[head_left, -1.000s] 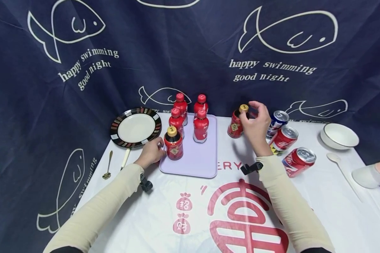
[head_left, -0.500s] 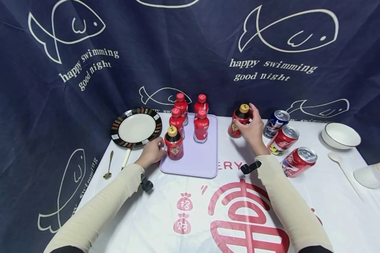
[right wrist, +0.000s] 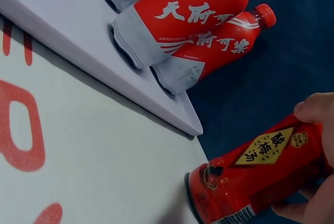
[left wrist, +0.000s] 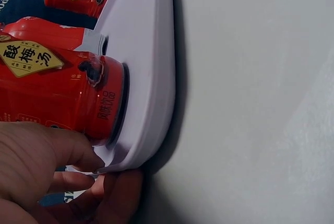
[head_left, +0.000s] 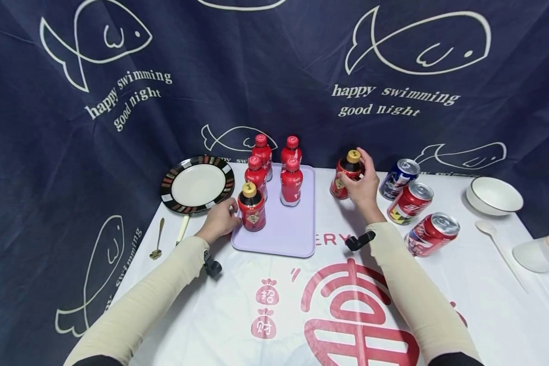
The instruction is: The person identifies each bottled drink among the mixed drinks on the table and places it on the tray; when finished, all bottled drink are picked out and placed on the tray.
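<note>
Gripping gold-capped plum-drink bottle (head_left: 346, 179) with right hand (head_left: 363, 187), fingers wrapped round; left hand (head_left: 218, 221) pinching lavender tray (head_left: 297, 236) edge at 9 o'clock. Next, probably: lift clear, carry onto tray upright.

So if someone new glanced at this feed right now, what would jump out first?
Probably the cluster of red bottles standing on the lilac tray mid-table, the left hand at its near left corner. Next, the right hand gripping a gold-capped bottle just right of the tray, with three cans lying beyond it.
</note>
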The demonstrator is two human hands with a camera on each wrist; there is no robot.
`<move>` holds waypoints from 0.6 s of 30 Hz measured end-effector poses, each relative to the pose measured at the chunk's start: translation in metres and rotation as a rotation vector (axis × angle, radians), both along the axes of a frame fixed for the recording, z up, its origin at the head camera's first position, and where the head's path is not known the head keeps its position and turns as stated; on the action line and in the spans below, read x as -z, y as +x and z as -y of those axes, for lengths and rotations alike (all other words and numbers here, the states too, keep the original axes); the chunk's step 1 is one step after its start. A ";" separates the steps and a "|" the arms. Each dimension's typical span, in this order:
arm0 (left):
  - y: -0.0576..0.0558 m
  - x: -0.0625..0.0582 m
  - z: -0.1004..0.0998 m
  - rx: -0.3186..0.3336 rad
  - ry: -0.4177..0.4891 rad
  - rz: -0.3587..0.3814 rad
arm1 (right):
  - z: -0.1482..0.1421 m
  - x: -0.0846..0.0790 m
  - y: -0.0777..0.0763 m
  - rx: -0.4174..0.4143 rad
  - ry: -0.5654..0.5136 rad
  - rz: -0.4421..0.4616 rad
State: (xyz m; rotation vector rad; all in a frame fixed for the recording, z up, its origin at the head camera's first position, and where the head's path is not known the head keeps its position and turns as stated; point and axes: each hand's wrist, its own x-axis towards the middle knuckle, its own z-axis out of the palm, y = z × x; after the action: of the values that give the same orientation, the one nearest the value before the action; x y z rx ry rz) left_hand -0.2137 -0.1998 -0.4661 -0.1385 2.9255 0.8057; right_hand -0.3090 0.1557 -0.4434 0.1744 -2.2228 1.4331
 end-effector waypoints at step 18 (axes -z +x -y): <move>0.001 -0.001 0.000 0.000 0.045 0.002 | -0.004 -0.020 0.022 -0.020 -0.056 0.063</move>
State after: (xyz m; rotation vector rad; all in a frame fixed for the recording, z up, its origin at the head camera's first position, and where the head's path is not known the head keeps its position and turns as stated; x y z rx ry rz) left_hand -0.2123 -0.2000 -0.4654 -0.1352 2.9025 0.8699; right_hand -0.2866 0.1593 -0.4237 0.1345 -2.2337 1.5302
